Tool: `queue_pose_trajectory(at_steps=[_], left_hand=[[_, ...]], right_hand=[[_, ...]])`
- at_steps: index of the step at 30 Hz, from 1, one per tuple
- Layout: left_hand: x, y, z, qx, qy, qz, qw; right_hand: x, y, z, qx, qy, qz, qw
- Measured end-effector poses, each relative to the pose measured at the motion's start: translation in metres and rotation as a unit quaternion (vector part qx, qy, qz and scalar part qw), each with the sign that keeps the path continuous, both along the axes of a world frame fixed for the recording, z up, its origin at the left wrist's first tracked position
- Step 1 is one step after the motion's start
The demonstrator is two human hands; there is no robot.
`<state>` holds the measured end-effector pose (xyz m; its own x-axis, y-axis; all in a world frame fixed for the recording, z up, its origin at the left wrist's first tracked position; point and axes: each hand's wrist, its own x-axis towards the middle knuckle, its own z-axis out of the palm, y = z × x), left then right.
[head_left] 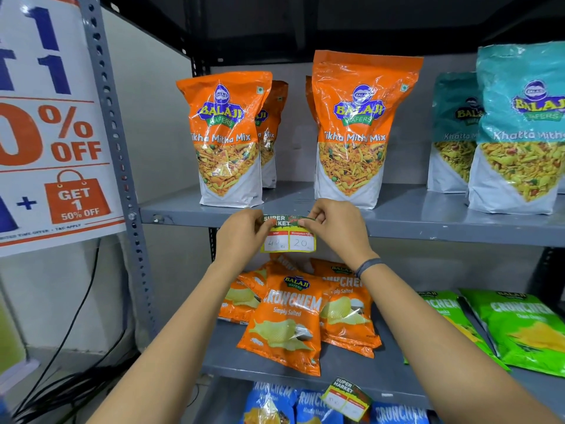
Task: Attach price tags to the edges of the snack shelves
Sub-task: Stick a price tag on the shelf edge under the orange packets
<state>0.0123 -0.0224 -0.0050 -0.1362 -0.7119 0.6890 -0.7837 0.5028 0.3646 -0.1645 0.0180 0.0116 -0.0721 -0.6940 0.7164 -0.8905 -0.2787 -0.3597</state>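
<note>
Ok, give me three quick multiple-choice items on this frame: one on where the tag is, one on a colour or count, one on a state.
1. Where is the price tag being held?
A. At the front edge of the upper shelf
B. On the sale poster
C. Flat on the lower shelf

2. What colour are the two front Tikha Mitha Mix bags?
A. Blue
B. Orange
C. Teal

3. How is the tag held?
A. Left hand only
B. Lying free, untouched
C. Pinched by both hands at its top

Answers:
1 A: its top lies against the upper shelf's grey edge, between the two orange bags.
2 B: both fronts are orange above a white base.
3 C: the left hand and right hand each grip a top corner.
</note>
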Motion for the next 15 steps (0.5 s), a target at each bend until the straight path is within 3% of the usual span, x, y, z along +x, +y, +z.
queue_pose_trajectory(at_steps=[9, 15], left_hand=[[-0.018, 0.003, 0.004, 0.024, -0.004, 0.127, 0.992], [-0.022, 0.014, 0.014, -0.003, -0.065, 0.209, 0.976]], right_hand=[[0.004, -0.003, -0.002, -0.008, 0.007, -0.030, 0.999], [0.003, 0.012, -0.008, -0.035, 0.013, 0.011, 0.999]])
